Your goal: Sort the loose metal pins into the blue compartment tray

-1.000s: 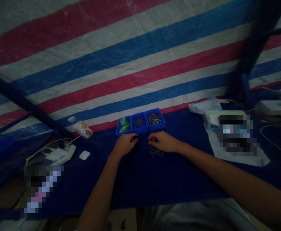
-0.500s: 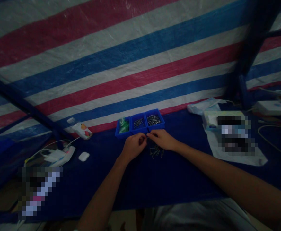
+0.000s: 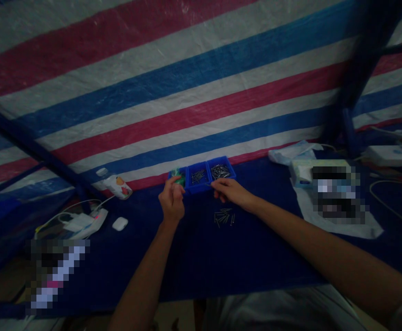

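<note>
My left hand is at the near side of the left blue bin, its fingers bent but apart, with nothing visible in them. Green pieces and clear plastic show in that bin, partly hidden by the fingers. My right hand is in front of the right blue bin, thumb and fingertips pinched together; anything between them is too small to make out. Thin metal pieces like screws fill the right bin, and similar ones lie in the middle bin. Below my right hand lies a loose pile of long, thin screw-like pieces.
To the left are a can, a white earphone-like case and a power strip with cables. A tissue box and white plastic sheet are on the right. A striped tarp rises behind the blue table.
My left hand has moved away from my right, leftward to the green-filled bin, and its fingers have spread. My right hand has shifted slightly and remains pinched; the pile below it shows more fully.
</note>
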`<state>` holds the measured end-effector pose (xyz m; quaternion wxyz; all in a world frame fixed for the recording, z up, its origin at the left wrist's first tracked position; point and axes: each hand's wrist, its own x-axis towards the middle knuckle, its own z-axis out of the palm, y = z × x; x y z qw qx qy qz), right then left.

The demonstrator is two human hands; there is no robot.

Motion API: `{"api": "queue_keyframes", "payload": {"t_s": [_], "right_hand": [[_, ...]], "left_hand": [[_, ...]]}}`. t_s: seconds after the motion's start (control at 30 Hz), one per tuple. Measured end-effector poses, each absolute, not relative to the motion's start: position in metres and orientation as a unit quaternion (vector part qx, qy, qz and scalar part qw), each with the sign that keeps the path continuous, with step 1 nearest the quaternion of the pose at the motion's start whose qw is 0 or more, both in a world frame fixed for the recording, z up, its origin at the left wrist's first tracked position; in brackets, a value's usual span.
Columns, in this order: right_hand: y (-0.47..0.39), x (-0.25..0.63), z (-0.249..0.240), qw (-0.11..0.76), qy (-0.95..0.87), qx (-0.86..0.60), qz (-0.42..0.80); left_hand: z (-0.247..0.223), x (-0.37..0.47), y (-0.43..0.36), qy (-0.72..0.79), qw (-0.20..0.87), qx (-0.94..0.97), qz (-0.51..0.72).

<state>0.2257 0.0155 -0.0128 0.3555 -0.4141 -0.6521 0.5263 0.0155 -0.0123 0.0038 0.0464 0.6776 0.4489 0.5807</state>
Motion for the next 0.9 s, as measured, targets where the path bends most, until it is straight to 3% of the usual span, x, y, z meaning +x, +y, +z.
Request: {"api": "queue_keyframes", "payload": {"t_s": [0.13, 0.33, 0.5, 0.9], "right_hand": [[0.021, 0.228, -0.015, 0.374, -0.631, -0.434, 0.523], [0.016, 0.249, -0.017, 0.214, -0.84, -0.396, 0.302], [0.008, 0.257, -0.014, 0.112, -0.878, -0.404, 0.229], [0.004, 0.259, -0.008, 0.082, -0.917, -0.389, 0.022]], "left_hand": [[0.005, 0.012, -0.009, 0.475, 0.034, 0.651, 0.591], [0.003, 0.022, -0.012, 0.479, 0.039, 0.765, 0.428], [-0.004, 0.03, -0.016, 0.449, 0.069, 0.845, 0.283], [-0.004, 0.029, -0.012, 0.453, 0.048, 0.837, 0.303]]}}
